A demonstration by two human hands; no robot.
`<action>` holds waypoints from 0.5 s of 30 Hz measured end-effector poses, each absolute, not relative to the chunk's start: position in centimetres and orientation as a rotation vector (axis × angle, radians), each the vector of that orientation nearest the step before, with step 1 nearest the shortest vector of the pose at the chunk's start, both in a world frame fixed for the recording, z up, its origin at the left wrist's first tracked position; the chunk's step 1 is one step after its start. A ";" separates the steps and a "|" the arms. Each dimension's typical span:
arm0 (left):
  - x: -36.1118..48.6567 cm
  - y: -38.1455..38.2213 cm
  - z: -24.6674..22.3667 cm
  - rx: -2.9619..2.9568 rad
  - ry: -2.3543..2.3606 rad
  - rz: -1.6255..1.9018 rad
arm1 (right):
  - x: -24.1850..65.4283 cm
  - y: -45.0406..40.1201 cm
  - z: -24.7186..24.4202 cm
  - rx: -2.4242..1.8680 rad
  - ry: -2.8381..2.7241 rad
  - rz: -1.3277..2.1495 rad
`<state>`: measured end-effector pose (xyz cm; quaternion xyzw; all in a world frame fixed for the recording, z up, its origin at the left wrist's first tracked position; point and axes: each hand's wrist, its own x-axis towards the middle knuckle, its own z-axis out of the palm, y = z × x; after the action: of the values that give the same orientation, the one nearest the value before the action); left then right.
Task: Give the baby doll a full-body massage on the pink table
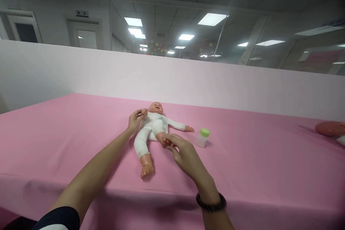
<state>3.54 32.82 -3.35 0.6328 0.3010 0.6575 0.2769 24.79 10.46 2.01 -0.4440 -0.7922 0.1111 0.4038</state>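
Baby doll (153,125), white-suited (plastic feet (147,168)), left fingers (138,115) clamped on arm (145,116), right fingers (172,140) on foot (161,137).

We read no text anywhere. Small dark plaque (82,13) above door (86,38) at eleven o'clock: marks on it, probably characters, too small and blurred to make out. Fainter strip (13,6) above further door (26,30) at ten o'clock, likewise unreadable. Baby doll (153,124) at twelve, white suit: no print we can find. Feeding bottle (202,138) at one o'clock, green cap: no lettering legible.
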 end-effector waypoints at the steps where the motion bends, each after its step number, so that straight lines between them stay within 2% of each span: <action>1: 3.9 32.4 -3.3 1.847 0.783 1.671 | 24.1 11.7 3.1 -1.099 -2.039 0.264; 4: 4.2 31.5 -3.4 2.079 0.845 1.517 | 22.8 14.1 4.7 -1.067 -2.099 0.239; 6: 3.5 31.8 -3.5 2.008 0.932 1.590 | 22.8 13.8 4.6 -1.070 -2.090 0.237; 10: 1.5 33.9 -4.1 1.505 1.170 1.822 | 24.6 9.6 2.3 -1.133 -1.995 0.308; 15: 0.0 35.8 -5.3 1.010 1.481 1.766 | 26.2 5.3 -2.1 -1.219 -1.866 0.379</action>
<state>-0.05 35.84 -5.26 0.3820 0.5602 0.6676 0.3074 26.21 5.31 -2.10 -0.4878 -0.7466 0.1515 0.4262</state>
